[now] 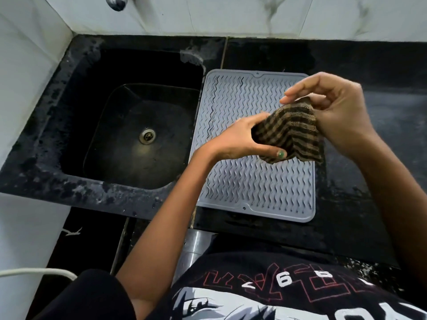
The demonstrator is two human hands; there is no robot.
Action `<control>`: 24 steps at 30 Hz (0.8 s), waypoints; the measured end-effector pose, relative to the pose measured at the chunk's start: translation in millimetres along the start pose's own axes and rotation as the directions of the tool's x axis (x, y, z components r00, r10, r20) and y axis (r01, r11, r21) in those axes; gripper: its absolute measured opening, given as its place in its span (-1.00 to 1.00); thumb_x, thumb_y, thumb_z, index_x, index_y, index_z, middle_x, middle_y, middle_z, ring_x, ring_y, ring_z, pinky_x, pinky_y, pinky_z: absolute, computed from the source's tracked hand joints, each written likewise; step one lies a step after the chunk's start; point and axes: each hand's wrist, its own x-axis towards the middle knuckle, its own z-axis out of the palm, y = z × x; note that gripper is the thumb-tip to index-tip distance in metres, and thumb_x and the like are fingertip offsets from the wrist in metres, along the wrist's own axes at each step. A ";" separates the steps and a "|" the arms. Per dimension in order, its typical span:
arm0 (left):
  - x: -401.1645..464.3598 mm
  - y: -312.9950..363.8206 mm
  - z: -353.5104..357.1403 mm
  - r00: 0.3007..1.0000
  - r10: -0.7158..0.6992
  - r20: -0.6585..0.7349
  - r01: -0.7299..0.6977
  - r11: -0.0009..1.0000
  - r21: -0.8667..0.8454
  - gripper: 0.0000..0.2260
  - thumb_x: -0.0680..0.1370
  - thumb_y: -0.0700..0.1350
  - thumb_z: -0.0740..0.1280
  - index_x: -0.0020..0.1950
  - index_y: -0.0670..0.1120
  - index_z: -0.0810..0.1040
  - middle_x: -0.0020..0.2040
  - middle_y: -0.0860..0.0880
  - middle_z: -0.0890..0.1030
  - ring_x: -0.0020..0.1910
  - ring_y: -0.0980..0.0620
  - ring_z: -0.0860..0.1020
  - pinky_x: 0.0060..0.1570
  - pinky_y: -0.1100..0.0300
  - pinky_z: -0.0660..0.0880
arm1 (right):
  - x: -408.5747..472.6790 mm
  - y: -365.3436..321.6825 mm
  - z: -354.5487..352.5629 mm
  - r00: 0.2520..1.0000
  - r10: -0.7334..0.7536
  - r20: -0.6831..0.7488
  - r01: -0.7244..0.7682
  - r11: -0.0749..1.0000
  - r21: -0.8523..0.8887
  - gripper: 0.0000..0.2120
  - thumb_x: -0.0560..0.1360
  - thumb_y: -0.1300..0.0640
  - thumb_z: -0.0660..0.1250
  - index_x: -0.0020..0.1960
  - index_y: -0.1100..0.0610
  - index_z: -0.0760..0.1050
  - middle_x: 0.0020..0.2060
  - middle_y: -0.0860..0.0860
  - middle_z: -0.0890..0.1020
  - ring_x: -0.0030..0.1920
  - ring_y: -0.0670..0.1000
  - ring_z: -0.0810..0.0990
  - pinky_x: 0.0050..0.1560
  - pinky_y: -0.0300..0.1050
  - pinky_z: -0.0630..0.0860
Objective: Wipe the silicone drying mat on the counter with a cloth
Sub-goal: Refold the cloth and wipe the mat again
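A grey silicone drying mat (245, 181) with wavy ridges lies flat on the black counter, just right of the sink. Above its middle I hold a brown cloth with dark stripes (291, 132) bunched between both hands, clear of the mat. My left hand (238, 139) grips the cloth's left side, thumb on top and fingers underneath. My right hand (335, 112) pinches the cloth's upper right edge with fingertips. The cloth hides part of the mat's right middle.
A black sink (138, 125) with a metal drain sits left of the mat. The black stone counter (381, 135) extends to the right. White marbled wall tiles stand behind, with a tap (115, 2) at top left. A white cable (37, 272) runs at bottom left.
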 end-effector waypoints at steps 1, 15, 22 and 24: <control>1.7 -0.6 -0.4 1.000 -0.007 0.022 0.007 1.000 -0.013 -0.46 0.38 -0.04 0.53 0.32 -0.01 0.44 0.14 0.10 0.57 0.12 0.22 0.53 0.11 0.38 0.48 | 1.3 -3.6 -3.0 0.999 -0.023 0.025 0.024 0.998 -0.062 -0.80 0.39 0.36 0.43 0.00 0.22 0.55 -0.09 0.19 0.64 -0.10 0.04 0.66 -0.05 -0.18 0.60; 14.1 -15.6 1.4 0.982 -0.128 -0.140 0.011 0.775 -0.632 -0.89 0.51 -0.17 0.39 0.01 -0.13 0.57 -0.13 -0.02 0.69 -0.15 0.07 0.67 -0.16 0.22 0.60 | -18.5 20.9 -45.5 0.968 0.231 0.095 -0.181 0.913 -0.366 -0.65 0.50 0.22 0.32 0.16 -0.18 0.51 0.20 -0.05 0.59 0.24 -0.14 0.50 0.29 -0.23 0.40; 29.8 -17.7 0.1 0.977 -0.212 0.003 0.128 0.576 -0.807 -0.74 0.61 0.02 0.21 0.12 -0.14 0.53 -0.05 -0.11 0.64 -0.12 -0.02 0.61 -0.19 0.15 0.61 | -6.4 45.4 22.8 0.943 0.200 0.265 -0.131 0.957 -0.258 -0.25 0.40 -0.16 0.39 0.48 -0.15 0.10 0.36 -0.15 0.28 0.31 -0.34 0.25 0.31 -0.43 0.23; 36.7 -22.9 -9.7 0.970 -0.241 0.030 0.168 0.577 -0.799 -0.67 0.62 0.06 0.17 0.18 -0.17 0.50 0.01 -0.14 0.62 -0.06 -0.03 0.62 -0.12 0.13 0.62 | 3.7 57.0 29.8 0.952 0.228 0.205 -0.167 0.947 -0.276 -0.28 0.39 -0.06 0.43 0.46 -0.09 0.18 0.28 -0.07 0.36 0.22 -0.22 0.37 0.24 -0.34 0.32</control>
